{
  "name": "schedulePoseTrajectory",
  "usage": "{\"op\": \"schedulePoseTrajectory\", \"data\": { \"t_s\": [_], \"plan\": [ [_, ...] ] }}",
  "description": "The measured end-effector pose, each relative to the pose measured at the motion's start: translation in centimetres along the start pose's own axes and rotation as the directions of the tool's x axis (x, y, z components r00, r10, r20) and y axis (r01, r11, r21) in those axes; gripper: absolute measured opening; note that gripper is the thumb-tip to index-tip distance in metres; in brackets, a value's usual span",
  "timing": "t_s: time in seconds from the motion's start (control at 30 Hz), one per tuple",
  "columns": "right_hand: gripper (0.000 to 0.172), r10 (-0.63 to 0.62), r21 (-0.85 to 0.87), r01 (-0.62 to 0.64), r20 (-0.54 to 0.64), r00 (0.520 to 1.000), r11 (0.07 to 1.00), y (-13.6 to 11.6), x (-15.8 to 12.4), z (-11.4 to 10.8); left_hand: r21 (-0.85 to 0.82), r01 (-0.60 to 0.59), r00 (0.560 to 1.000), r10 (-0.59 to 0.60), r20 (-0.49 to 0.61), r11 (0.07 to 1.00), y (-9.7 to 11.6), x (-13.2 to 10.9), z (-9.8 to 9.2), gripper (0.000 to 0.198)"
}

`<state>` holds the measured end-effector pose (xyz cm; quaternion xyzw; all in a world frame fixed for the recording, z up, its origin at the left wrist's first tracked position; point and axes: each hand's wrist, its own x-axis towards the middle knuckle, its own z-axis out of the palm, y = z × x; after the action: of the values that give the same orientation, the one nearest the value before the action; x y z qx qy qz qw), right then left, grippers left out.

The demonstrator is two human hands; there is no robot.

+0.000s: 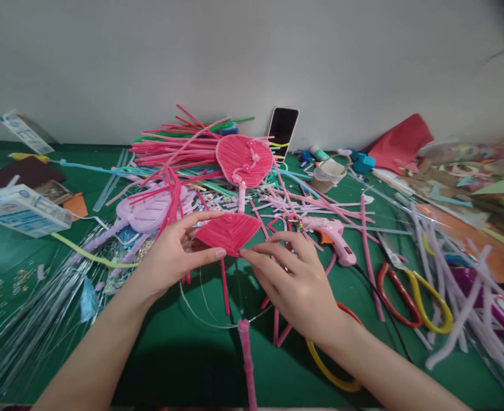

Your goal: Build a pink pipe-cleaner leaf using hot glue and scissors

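Works at a green tabletop set against a plain grey wall. Faces a black-screened smartphone in a pale case, leaning upright against that wall near a heap of pink and red fuzzy stems. Has, just beyond the hands, a rounded deep-pink panel with a beaded curl; to the left, a rounded lilac fuzzy panel and a spread sheaf of thin silvery strips. Shows, to the right, a pink glue gun with an orange trigger, a small off-white basket, a creased red sheet and loose pale-lilac stems. Leaves a pink wrapped rod between the forearms. Totals one smartphone, one glue gun, two blue-and-white printed cartons and two pairs of red-and-yellow-handled scissors, one partly hidden beneath the right forearm. Clamps a fan-shaped deep-pink fuzzy piece between thumb and fingers of the left hand, raised above the tabletop's middle. Touches its lower edge with fingertips of the right hand; cannot tell whether pinched there.
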<state>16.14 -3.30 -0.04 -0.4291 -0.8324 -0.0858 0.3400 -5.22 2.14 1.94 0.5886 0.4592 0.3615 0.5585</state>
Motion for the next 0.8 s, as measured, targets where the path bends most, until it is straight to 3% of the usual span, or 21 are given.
{"op": "schedulePoseTrajectory", "data": {
  "t_s": [0.13, 0.57, 0.8],
  "plan": [
    [0.021, -0.101, -0.009, 0.101, 0.025, 0.995, 0.995, 0.3, 0.2, 0.0, -0.041, 0.004, 1.000, -0.004, 0.003, 0.999, 0.1, 0.0, 0.2, 0.056],
    [0.020, -0.050, -0.003, 0.050, -0.018, 0.999, 0.999, 1.0, 0.8, 0.1, 0.033, 0.013, 0.998, -0.011, -0.058, 0.999, 0.3, 0.0, 0.5, 0.052],
    [0.024, -0.151, -0.044, 0.152, 0.018, 0.988, 0.987, 1.6, 2.1, -0.5, 0.012, 0.027, 1.000, -0.027, -0.009, 1.000, 0.4, 0.1, 0.7, 0.054]
  ]
}}
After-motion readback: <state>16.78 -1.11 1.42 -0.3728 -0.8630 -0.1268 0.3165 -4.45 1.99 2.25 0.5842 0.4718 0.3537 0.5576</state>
